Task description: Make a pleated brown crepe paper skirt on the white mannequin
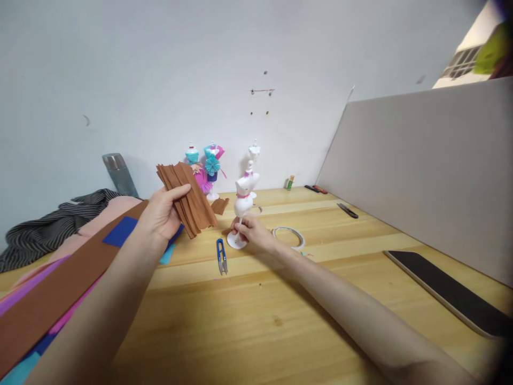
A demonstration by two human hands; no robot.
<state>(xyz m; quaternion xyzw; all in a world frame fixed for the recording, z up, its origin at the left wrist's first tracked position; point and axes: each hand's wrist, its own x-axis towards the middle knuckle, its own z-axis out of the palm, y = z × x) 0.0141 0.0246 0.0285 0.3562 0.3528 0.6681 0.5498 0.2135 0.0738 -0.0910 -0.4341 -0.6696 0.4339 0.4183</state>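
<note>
My left hand (pixel 166 211) pinches a pleated piece of brown paper or fabric (pixel 188 198), thumb on top, held above the table. In the middle, my right hand (pixel 252 230) is closed around the thin stem of a small white mannequin (pixel 243 206), just over its round base (pixel 236 241). The mannequin stands upright and wears pink bands at neck and waist. Between my hands lie blue-handled thread snips (pixel 221 256), points toward me. A roll of white tape (pixel 289 235) rests right of my right hand.
Dressed mannequins (pixel 212 166) and a bare white one (pixel 254 152) stand by the wall. Coloured strips (pixel 60 289), striped cloth (pixel 68 219) and a bottle (pixel 119 174) occupy the left. Rightward are a phone (pixel 441 286), a dark cutter-like tool (pixel 348 210) and a grey panel (pixel 420 171).
</note>
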